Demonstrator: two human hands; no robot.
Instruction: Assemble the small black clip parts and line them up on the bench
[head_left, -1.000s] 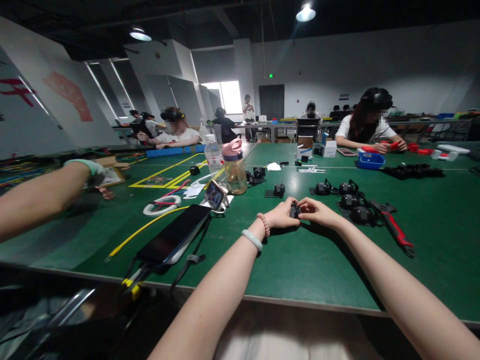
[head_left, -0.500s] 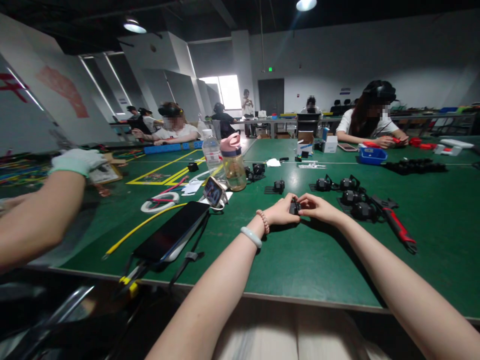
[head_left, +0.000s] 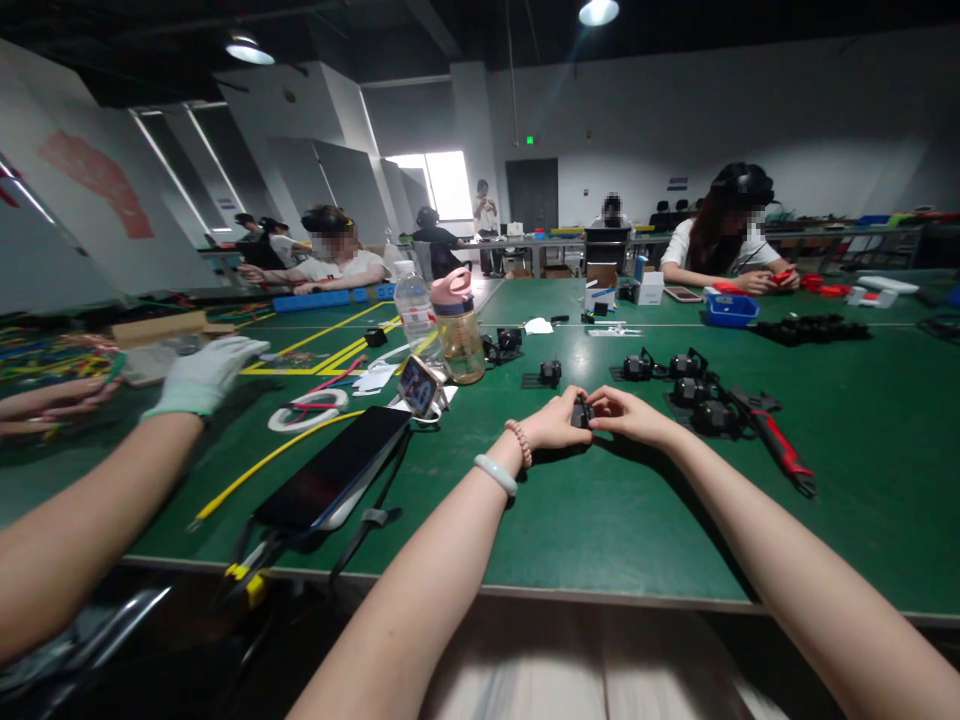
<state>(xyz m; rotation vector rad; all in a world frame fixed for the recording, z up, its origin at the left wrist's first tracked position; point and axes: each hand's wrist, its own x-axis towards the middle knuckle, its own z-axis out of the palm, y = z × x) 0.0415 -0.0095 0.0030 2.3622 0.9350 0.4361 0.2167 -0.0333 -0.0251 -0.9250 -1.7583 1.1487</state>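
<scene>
Both my hands meet over the green table around one small black part [head_left: 580,412], blocky in shape; its exact kind I cannot make out. My left hand [head_left: 556,424], with a beaded bracelet and a pale bangle at the wrist, grips it from the left. From the right, the fingertips of my right hand [head_left: 624,414] pinch its side. Just beyond stands a similar black device [head_left: 551,373] on a flat base. Several more black devices [head_left: 712,412] are grouped to the right, beside a red-handled adjustable wrench [head_left: 780,445].
On the left lie a large black phone-like device [head_left: 337,468], a yellow cable [head_left: 277,460] and a propped small screen [head_left: 421,386]. Two bottles, one pink-lidded [head_left: 459,340], stand behind. A co-worker's gloved hand [head_left: 206,375] reaches in. A blue bin [head_left: 731,310] sits far right.
The co-worker's gloved hand has shifted right and lower over the table. The view has turned slightly right. My hands keep the same hold on the black part.
</scene>
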